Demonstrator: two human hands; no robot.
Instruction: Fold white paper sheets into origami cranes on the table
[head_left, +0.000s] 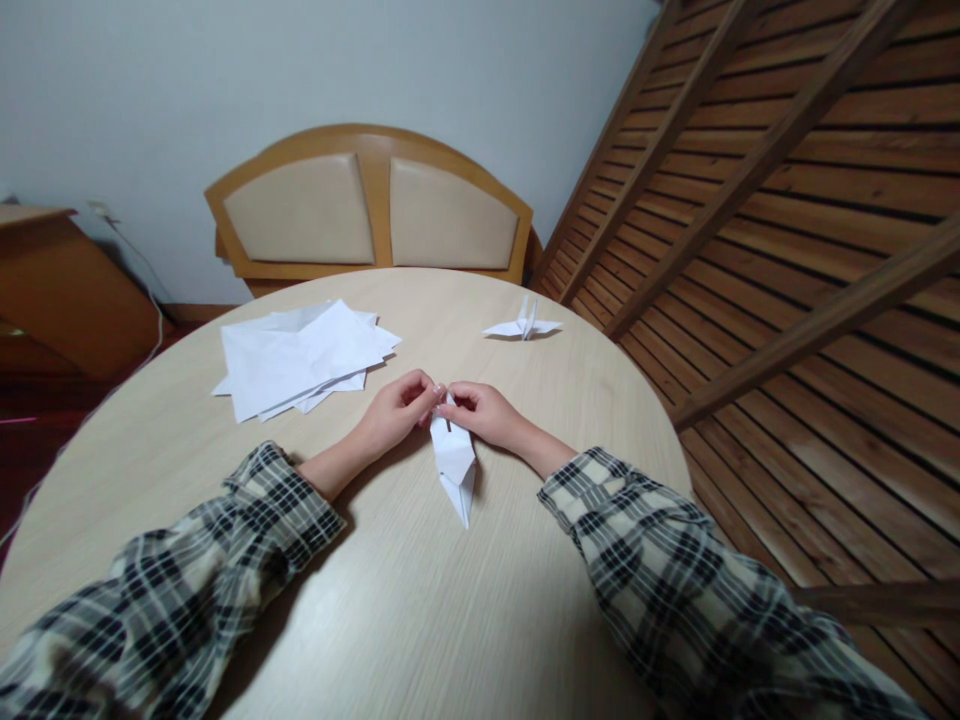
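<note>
A person sits or stands, I cannot tell which, at a round, pale wood-grain worktop (405,630), both forearms reaching in over it from the near side in the plaid sleeves (217,560) of a black, grey and cream shirt. Near the middle of the worktop, the two bare hands meet almost fingertip to fingertip. The left hand (399,408) and the right hand (486,412) both pinch the far end of a folded white paper (454,455), a long, narrow shape whose pointed near end aims back toward the person. A short dark mark shows close to the pinched end; from here I cannot tell whether the paper touches the surface below. Beyond the left hand, to the left, lies a loose, uneven stack of white sheets (292,355), corners jutting out at various angles. Beyond the right hand, near the far edge, stands a finished paper crane (523,328), wings spread to either side. Just behind the worktop, an arched wooden headboard (380,190) with two cream padded panels fronts a pale wall (337,60). Slatted brown wood (810,260) fills the right side.
</note>
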